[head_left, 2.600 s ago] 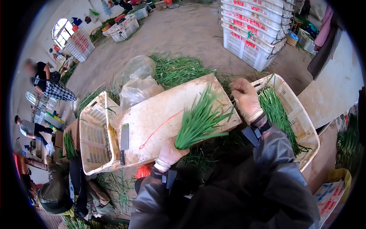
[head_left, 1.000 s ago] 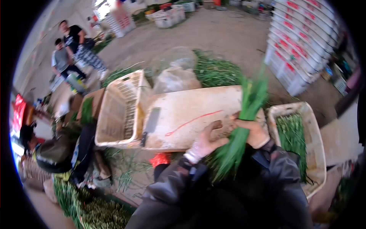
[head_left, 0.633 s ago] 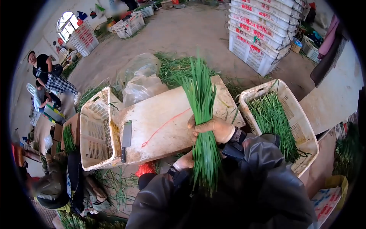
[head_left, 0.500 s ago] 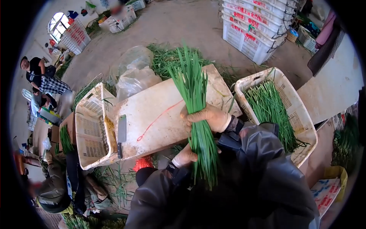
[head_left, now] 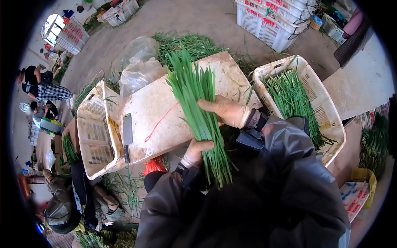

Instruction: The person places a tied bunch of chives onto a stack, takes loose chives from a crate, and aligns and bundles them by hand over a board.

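Note:
A bundle of long green garlic chives [head_left: 192, 103] is held over the near edge of a stained white board [head_left: 157, 111], leaf tips pointing away from me. My right hand [head_left: 227, 110], in a pale glove, grips its middle from the right, thumb across the leaves. Lower down, my left hand [head_left: 197, 152], gloved too, is closed round the stalks with its thumb on top. On the board lies a red tie loop [head_left: 159, 125], left of the bundle and partly behind it. A cleaver [head_left: 127, 134] with a dark handle rests along the board's left edge.
A white crate [head_left: 97, 136] stands left of the board. Another crate [head_left: 331, 120] on the right holds cut chives [head_left: 293, 99]. Beyond lie a plastic bag [head_left: 140, 74] and a heap of greens [head_left: 186, 47]. Stacked crates [head_left: 266, 27] rise behind; people [head_left: 45, 87] are at far left.
The bundle has come up slightly and tilted further left at its tips. My right hand has shifted up and its thumb now lies over the leaves; my left hand has risen along the stalks.

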Available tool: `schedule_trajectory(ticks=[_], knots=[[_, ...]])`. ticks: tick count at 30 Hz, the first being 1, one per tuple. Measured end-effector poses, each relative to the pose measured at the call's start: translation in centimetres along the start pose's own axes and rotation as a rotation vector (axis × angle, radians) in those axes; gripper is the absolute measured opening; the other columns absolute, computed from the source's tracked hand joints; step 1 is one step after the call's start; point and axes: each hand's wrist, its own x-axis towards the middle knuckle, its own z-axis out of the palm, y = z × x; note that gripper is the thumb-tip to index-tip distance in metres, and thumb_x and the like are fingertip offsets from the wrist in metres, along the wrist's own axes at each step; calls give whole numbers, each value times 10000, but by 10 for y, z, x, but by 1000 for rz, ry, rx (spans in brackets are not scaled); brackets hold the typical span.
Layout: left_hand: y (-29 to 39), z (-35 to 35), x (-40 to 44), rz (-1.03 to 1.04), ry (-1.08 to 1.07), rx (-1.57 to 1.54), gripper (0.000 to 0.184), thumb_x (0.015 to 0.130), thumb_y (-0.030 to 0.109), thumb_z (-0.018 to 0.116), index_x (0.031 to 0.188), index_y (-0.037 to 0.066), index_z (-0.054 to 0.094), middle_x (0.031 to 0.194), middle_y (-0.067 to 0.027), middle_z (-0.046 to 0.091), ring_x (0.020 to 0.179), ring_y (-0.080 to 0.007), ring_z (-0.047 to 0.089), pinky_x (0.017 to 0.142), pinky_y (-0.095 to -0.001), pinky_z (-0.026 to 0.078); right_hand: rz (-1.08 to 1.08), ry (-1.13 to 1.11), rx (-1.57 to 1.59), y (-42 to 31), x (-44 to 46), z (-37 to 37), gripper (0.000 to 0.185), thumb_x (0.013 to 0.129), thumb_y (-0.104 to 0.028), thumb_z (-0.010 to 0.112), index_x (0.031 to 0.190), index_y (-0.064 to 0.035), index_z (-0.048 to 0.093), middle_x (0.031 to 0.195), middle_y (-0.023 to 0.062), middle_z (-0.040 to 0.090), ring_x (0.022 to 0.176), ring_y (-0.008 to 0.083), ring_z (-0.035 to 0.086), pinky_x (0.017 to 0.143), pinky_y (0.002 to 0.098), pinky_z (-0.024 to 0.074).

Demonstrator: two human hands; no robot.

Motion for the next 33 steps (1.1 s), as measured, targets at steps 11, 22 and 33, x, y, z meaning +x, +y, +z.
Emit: schedule_trajectory(ticks=[11, 22, 33], knots=[[12, -26, 29, 252, 182, -66, 462, 852, 163, 744, 1264, -4, 621, 1104, -130, 715, 1025, -278, 702, 946, -425, 585, -173, 25, -785, 37, -26, -3, 911, 828, -621, 801, 1378, 49, 519, 1221, 235, 688, 1154, 351, 670, 993, 426, 522], [7, -28, 40, 148, 155, -205, 625, 829, 167, 698, 1402, -52, 575, 1282, -181, 674, 1151, -315, 659, 1044, -427, 523, -157, 105, -1302, 40, -24, -14, 355, 1002, -356, 534, 977, -16, 633, 885, 258, 703, 905, 478, 675, 840, 567, 522], [18, -5, 36, 201, -31, -300, 781, 736, 283, 702, 1423, -53, 539, 1374, -223, 631, 1268, -380, 604, 1124, -477, 476, -239, 7, -1164, 33, -27, -22, 381, 1024, -382, 518, 1097, -33, 654, 1033, 233, 710, 972, 482, 666, 875, 547, 526]])
